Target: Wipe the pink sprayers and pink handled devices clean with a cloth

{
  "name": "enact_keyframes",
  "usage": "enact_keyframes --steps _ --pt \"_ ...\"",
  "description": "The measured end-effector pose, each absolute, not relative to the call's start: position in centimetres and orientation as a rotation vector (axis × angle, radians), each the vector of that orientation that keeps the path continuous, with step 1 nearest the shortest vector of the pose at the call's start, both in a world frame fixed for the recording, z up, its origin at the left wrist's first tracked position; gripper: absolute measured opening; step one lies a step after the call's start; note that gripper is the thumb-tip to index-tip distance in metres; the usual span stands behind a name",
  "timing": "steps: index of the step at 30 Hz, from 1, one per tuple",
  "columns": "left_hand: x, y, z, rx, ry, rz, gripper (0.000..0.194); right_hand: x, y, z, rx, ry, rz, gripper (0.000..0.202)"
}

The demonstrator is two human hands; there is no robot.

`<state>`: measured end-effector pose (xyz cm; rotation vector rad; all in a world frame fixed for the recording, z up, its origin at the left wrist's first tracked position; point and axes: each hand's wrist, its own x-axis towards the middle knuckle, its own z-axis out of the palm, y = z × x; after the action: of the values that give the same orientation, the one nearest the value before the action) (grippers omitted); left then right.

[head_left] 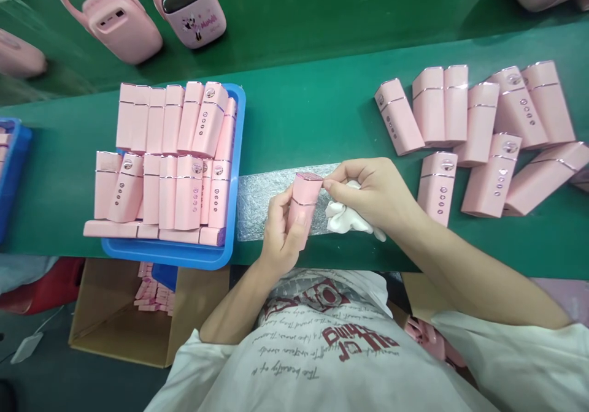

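A pink case with a silver band stands roughly upright in my left hand, whose fingers and thumb are wrapped round its lower part. My right hand is closed on a white cloth, which hangs below the palm. Its thumb and forefinger are pinched at the top right edge of the case. Beneath both hands lies a silvery bubble-wrap sheet on the green table.
Left of my hands, a blue tray holds several pink cases. Several more stand or lean at the right. Pink handled devices are along the back. An open cardboard box with pink pieces is below the table's left front edge.
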<state>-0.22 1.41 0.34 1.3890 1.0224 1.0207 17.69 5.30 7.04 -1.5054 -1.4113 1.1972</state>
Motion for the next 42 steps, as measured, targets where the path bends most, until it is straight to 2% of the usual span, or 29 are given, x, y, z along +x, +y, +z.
enact_keyframes --steps 11,17,21,30,36,38,41,42 --pt "0.2 1.7 1.3 1.09 0.916 1.076 0.033 17.7 5.0 7.0 -1.443 -1.435 1.287 0.013" --pt "0.1 1.6 1.5 1.092 0.885 1.009 0.038 17.8 5.2 6.5 -1.394 -1.506 1.321 0.033" --pt "-0.1 1.5 1.7 1.019 0.8 0.952 0.035 18.0 5.3 6.3 -1.356 -1.58 1.3 0.037" --pt "-0.5 1.5 1.9 0.851 0.687 0.897 0.032 18.1 5.1 6.6 -1.219 -1.564 1.395 0.017" --pt "-0.3 2.0 2.2 0.773 0.637 0.88 0.027 17.6 5.3 5.9 -1.156 -1.546 1.408 0.017" --pt "-0.2 2.3 2.4 0.712 0.658 0.917 0.027 18.1 5.5 5.9 -1.189 -1.562 1.497 0.024" --pt "0.0 2.8 2.9 0.632 0.709 0.979 0.031 19.8 5.6 6.5 -1.267 -1.717 1.571 0.054" --pt "0.0 2.8 3.0 0.617 0.721 0.99 0.032 20.4 5.6 6.8 -1.287 -1.78 1.556 0.057"
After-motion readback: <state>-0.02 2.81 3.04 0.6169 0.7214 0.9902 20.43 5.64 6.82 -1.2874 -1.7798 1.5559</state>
